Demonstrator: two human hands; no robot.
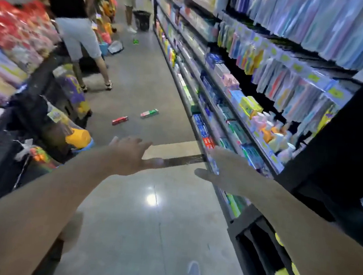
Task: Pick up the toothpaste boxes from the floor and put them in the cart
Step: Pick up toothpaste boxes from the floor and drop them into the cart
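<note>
- The right-hand shelving (234, 111) is smeared by motion blur; no wording on the packages stocked along it can be read.
- The hanging packs (292, 81) on its upper rows are reduced to pale streaks; their contents cannot be told.
- The red toothpaste box (120, 120) and the green-and-red toothpaste box (149, 113), lying on the floor left of the shelving, are too small for their print to be made out.
- The right hand (220, 165), in front of the shelving's lower edge, is blurred; its fingers cannot be separated.
- The standing person (76, 27), across the aisle from the shelving, is cut off at the top edge.
- A small green object (136, 41) far down the aisle cannot be identified.
</note>
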